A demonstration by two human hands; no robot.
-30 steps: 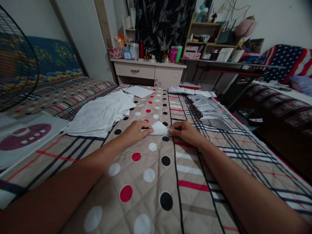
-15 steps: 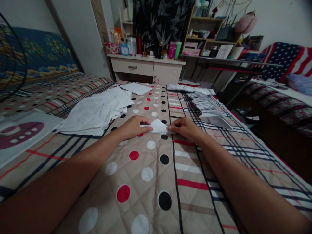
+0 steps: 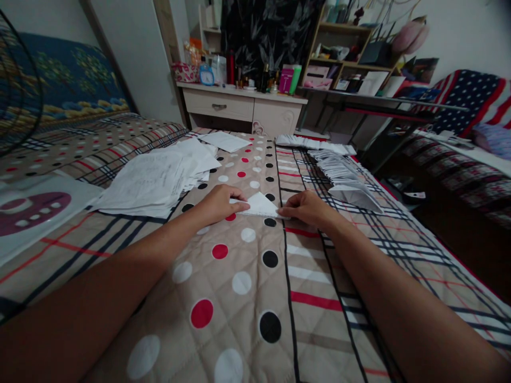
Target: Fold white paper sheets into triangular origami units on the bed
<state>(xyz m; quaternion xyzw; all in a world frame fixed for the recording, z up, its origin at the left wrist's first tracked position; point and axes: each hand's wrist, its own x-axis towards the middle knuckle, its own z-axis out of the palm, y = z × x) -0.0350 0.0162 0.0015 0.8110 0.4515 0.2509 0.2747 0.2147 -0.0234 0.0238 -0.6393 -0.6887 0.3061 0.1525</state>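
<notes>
A small sheet of folded white paper lies on the spotted bedspread, its peak pointing away from me. My left hand pinches its left end between thumb and fingers. On the opposite end, my right hand grips the paper's corner with fingertips pressed together. To the left is a loose pile of printed white paper sheets, with a single sheet beyond it. Over on the right stands a row of folded paper pieces, packed closely, and another row runs crosswise behind it.
A white plastic bag with a purple print lies at the far left. Past the bed's end stands a white dresser crowded with bottles and boxes. A desk with shelves is at the back right; the bed's right edge drops to a dark floor.
The paper's upper flap now shows as a larger triangle, and the raised strip along its front edge looks flatter. Both hands keep hold of the ends, the right slightly farther right.
</notes>
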